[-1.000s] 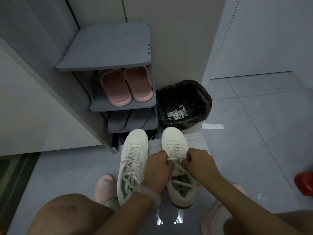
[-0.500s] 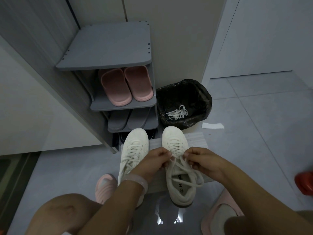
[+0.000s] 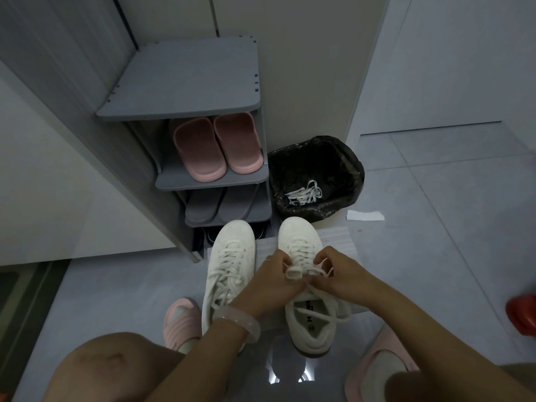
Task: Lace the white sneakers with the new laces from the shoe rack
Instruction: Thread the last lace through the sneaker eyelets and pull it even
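**Bow-tying on right-hand sneaker**

Left sneaker [image 3: 230,265] laced, set beside shoe rack [image 3: 185,82]. Left hand [image 3: 278,281] and right hand [image 3: 342,275] over right sneaker [image 3: 307,323], each pinching a loop of lace [image 3: 304,271], likely forming the bow. Discarded laces [image 3: 303,194] in bin [image 3: 352,158].

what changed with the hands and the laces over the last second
Both hands moved from fists pulling the lace ends apart to fingers working together. The left hand and right hand now pinch a loop of lace over the right sneaker. The left sneaker, shoe rack and bin with old laces stayed put.
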Demonstrator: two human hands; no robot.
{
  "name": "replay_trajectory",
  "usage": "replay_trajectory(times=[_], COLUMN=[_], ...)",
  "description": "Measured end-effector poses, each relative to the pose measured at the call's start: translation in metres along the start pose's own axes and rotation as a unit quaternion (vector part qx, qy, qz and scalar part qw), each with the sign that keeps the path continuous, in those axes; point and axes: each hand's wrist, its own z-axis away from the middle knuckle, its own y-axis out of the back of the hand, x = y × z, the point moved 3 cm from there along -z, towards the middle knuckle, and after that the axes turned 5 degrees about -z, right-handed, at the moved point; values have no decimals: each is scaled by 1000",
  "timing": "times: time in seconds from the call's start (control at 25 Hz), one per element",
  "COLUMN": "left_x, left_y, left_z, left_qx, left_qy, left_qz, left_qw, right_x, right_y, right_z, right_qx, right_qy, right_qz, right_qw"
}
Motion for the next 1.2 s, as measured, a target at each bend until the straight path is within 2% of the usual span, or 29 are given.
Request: replay_trajectory(times=[0.16, 0.32, 0.52, 0.64, 0.72, 0.8, 0.88, 1.0, 1.2], left_x=[13, 4, -8, -6, -5, -6, -11, -11, 0], left_y=[-12, -3, 4, 3, 2, 4, 7, 6, 6], left_z=[11, 6, 5, 6, 5, 0, -6, -10, -17], left_qx=[101, 132, 115, 103, 86, 91, 99, 66, 58], left_qy=[-88, -79, -102, -136, -163, -136, -85, -54, -101], left_qz=[-196, -160, -198, -205, -156, -96, -31, 27, -121], left_qw=[972, 975, 968, 964, 970, 982, 991, 996, 986], right_x=[-5, -8, 4, 3, 3, 3, 4, 1, -14], right_y=[-16, -2, -2, -5, -5, -1, 1, 1, -2], right_z=[2, 3, 7, 6, 3, 0, -4, -9, -11], right_qx=[97, 124, 80, 51, 49, 75, 86, 78, 74], right_qy=[36, 37, 44, 88, 110, 89, 68, 67, 80], right_qz=[59, 133, 222, 180, 110, 10, -26, 47, 238], right_qw=[993, 983, 971, 978, 987, 993, 994, 994, 965])
